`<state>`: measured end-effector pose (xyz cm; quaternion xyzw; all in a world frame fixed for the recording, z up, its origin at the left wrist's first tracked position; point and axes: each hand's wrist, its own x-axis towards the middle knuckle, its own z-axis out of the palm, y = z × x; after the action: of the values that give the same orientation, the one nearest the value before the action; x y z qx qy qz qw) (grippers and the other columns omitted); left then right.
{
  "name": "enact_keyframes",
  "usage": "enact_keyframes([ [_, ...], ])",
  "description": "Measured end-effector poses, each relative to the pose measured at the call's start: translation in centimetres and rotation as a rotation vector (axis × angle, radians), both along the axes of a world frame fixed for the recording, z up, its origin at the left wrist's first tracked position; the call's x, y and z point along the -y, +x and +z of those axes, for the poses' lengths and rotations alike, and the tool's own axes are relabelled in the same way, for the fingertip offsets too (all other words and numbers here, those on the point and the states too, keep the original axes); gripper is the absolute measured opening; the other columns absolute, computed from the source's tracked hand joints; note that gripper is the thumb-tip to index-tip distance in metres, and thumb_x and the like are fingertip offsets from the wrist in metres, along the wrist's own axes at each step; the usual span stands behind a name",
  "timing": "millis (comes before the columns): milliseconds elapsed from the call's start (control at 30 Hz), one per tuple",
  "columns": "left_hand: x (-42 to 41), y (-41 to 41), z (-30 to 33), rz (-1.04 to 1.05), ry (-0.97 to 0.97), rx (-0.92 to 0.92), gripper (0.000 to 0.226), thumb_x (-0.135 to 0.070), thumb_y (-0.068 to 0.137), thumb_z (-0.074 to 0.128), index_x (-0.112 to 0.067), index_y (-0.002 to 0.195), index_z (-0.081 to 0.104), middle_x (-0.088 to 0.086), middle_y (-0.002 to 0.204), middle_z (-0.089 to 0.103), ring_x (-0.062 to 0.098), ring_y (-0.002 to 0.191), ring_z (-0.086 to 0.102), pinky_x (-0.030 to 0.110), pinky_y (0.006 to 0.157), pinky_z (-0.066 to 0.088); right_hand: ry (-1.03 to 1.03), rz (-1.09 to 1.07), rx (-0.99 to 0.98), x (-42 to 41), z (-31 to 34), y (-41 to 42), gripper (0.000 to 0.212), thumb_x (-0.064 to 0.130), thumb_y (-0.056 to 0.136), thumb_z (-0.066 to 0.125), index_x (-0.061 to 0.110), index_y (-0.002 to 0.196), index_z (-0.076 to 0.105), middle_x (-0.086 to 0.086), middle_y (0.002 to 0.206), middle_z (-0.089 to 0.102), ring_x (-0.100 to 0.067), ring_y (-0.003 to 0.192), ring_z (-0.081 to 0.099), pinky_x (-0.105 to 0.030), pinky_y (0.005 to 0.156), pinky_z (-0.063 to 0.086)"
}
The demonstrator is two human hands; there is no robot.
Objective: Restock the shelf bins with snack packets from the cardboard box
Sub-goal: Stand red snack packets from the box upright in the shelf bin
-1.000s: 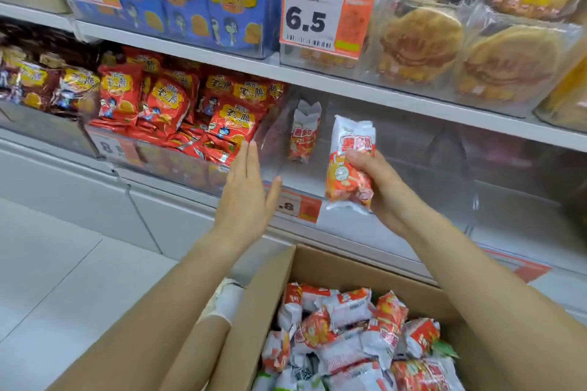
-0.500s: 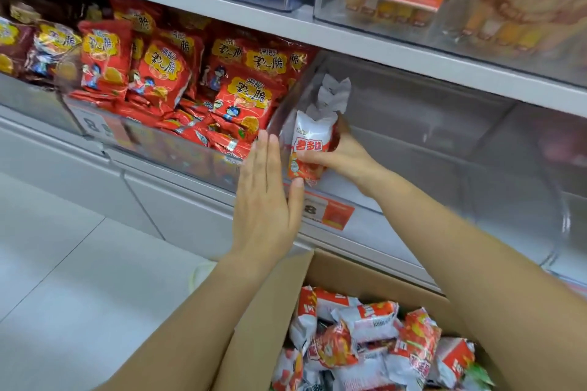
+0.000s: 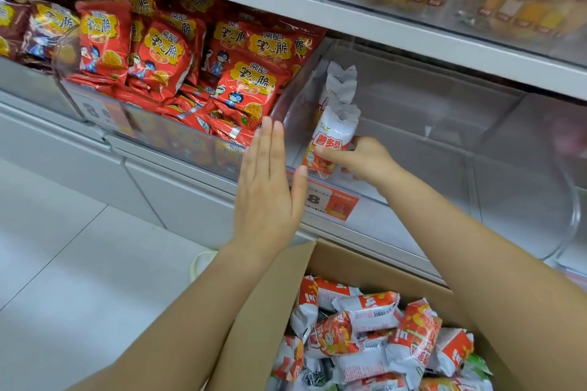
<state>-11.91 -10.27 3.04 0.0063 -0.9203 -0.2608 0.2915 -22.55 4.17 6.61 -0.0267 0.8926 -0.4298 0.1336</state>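
Pinching a white-and-orange snack packet (image 3: 330, 143) upright, the right hand (image 3: 365, 162) is reaching inside the clear shelf bin (image 3: 444, 149), just in front of another packet (image 3: 340, 86) standing at the bin's left wall. The left hand (image 3: 266, 187) is hovering flat, fingers straight and together, at the bin's front edge. Below, the cardboard box (image 3: 263, 320) is lying open, holding more packets

Both forearms are bare, no sleeves, watch or rings on left hand (image 3: 266, 187) or right hand (image 3: 365, 162).
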Motion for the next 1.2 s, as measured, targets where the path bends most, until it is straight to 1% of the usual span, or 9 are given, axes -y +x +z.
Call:
enact_keyframes([
  [133, 0.1, 0.0, 0.0, -0.003, -0.008, 0.006, 0.064, -0.044, 0.1, 0.021, -0.01, 0.152, 0.009, 0.006, 0.161, 0.004, 0.018, 0.148, 0.005, 0.028, 0.12, 0.003, -0.085, -0.107, -0.003, -0.6, 0.4, -0.2, 0.02, 0.037, 0.082, 0.071, 0.024, 0.093, 0.06, -0.002, 0.109, 0.068, -0.019, 0.097, 0.062, -0.034, 0.085, 0.048],
  [300, -0.2, 0.0, 0.0, 0.007, 0.004, 0.005, 0.063, -0.04, 0.1, 0.024, -0.009, 0.152, 0.01, 0.005, 0.16, 0.003, 0.017, 0.148, 0.004, 0.027, 0.12, 0.002, -0.148, -0.044, 0.05, -0.8, 0.5, 0.2, 0.041, 0.029, 0.084, 0.071, 0.019, 0.12, 0.055, 0.005, 0.109, 0.062, -0.013, 0.098, 0.059, -0.029, 0.08, 0.046],
  [533, -0.2, 0.0, 0.1, 0.013, 0.001, 0.014, 0.063, -0.042, 0.099, 0.023, -0.01, 0.152, 0.009, 0.005, 0.161, 0.003, 0.016, 0.148, 0.003, 0.028, 0.12, 0.002, -0.333, -0.068, 0.196, -1.1, 1.1, -0.4, 0.044, 0.016, 0.078, 0.077, 0.021, 0.112, 0.05, 0.004, 0.097, 0.068, -0.01, 0.08, 0.067, -0.021, 0.06, 0.053],
  [667, -0.2, 0.0, 0.0, 0.011, 0.005, 0.01, 0.063, -0.042, 0.099, 0.023, -0.01, 0.152, 0.009, 0.005, 0.161, 0.004, 0.018, 0.148, 0.005, 0.029, 0.12, 0.004, -0.351, 0.0, 0.236, -1.2, 1.2, -0.5, 0.038, 0.011, 0.078, 0.076, 0.026, 0.104, 0.052, 0.002, 0.102, 0.069, -0.013, 0.089, 0.067, -0.027, 0.073, 0.055],
  [800, -0.3, 0.0, 0.0, 0.021, 0.008, -0.005, 0.063, -0.041, 0.1, 0.024, -0.008, 0.152, 0.011, 0.008, 0.16, 0.007, 0.019, 0.148, 0.006, 0.031, 0.12, 0.006, -0.36, 0.025, 0.173, -0.8, 1.0, 0.0, 0.064, 0.005, 0.074, 0.078, 0.026, 0.121, 0.04, 0.002, 0.107, 0.063, -0.013, 0.094, 0.064, -0.025, 0.068, 0.055],
  [900, -0.4, -0.1, -0.1, 0.023, 0.016, -0.006, 0.065, -0.046, 0.1, 0.02, -0.008, 0.152, 0.01, 0.008, 0.16, 0.007, 0.019, 0.148, 0.006, 0.03, 0.12, 0.005, -0.332, 0.062, 0.093, -0.2, 0.8, 0.2, 0.069, 0.003, 0.073, 0.078, 0.027, 0.123, 0.038, 0.009, 0.104, 0.058, -0.004, 0.091, 0.06, -0.02, 0.063, 0.054],
  [1033, -0.3, 0.0, -0.1, 0.021, 0.002, -0.008, 0.066, -0.047, 0.1, 0.016, -0.007, 0.152, 0.011, 0.009, 0.16, 0.007, 0.019, 0.148, 0.006, 0.031, 0.12, 0.006, -0.313, 0.114, 0.052, 0.5, 1.0, -0.4, 0.081, 0.002, 0.074, 0.077, 0.026, 0.139, 0.035, 0.014, 0.107, 0.056, -0.003, 0.096, 0.059, -0.023, 0.076, 0.055],
  [1133, -0.1, -0.1, -0.2, 0.008, -0.01, -0.01, 0.065, -0.045, 0.1, 0.018, -0.006, 0.152, 0.011, 0.01, 0.16, 0.007, 0.019, 0.148, 0.006, 0.031, 0.12, 0.006, -0.278, 0.109, 0.074, 0.9, 1.0, -0.5, 0.073, 0.003, 0.075, 0.076, 0.02, 0.136, 0.041, 0.006, 0.116, 0.06, -0.009, 0.1, 0.061, -0.028, 0.084, 0.054],
  [1200, -0.1, -0.1, -0.2, 0.008, -0.01, -0.014, 0.064, -0.043, 0.1, 0.021, -0.005, 0.151, 0.012, 0.01, 0.16, 0.008, 0.021, 0.148, 0.007, 0.033, 0.121, 0.007, -0.216, 0.075, 0.066, 1.1, 1.0, -0.3, 0.051, 0.007, 0.076, 0.077, 0.015, 0.118, 0.049, 0.004, 0.108, 0.062, -0.009, 0.092, 0.062, -0.025, 0.081, 0.053],
])
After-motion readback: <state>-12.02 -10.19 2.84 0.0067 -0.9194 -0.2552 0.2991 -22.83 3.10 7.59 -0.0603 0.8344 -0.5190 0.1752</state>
